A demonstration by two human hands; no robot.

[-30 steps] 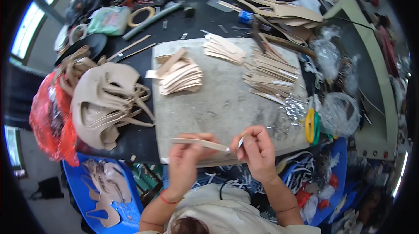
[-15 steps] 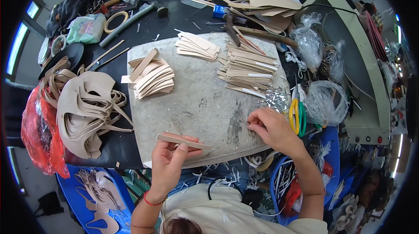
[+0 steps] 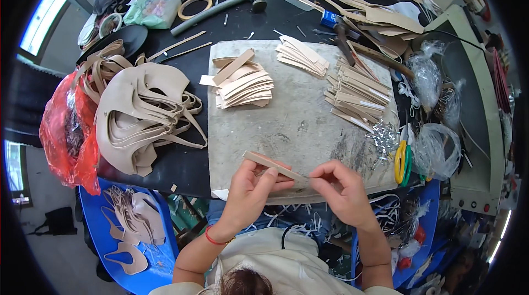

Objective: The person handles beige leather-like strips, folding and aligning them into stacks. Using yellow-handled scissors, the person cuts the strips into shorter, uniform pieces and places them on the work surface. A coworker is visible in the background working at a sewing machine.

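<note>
My left hand [image 3: 249,191] is closed on a narrow beige leather-like strip [image 3: 275,167], pinched between thumb and fingers above the near edge of the grey work board [image 3: 292,132]. My right hand [image 3: 346,193] is closed in a pinch at the strip's right end. Whether its fingertips grip the strip or some small piece there is too fine to make out. Farther off on the board lie a fanned stack of beige strips [image 3: 245,85], a smaller fan of strips [image 3: 302,55] and a larger pile of strips [image 3: 358,94]. Small shiny scraps [image 3: 384,139] lie at the board's right edge.
Yellow-and-green-handled scissors [image 3: 403,164] and clear plastic bags [image 3: 437,149] lie at right. A hammer [image 3: 343,39] lies beyond the strip pile. Cut beige pieces [image 3: 129,113] and a red bag [image 3: 63,135] are at left. Blue bins [image 3: 165,223] stand below the table.
My right hand has moved left from the board's right side to the strip's end. The strip in my left hand now slants down to the right. The whole view has shifted.
</note>
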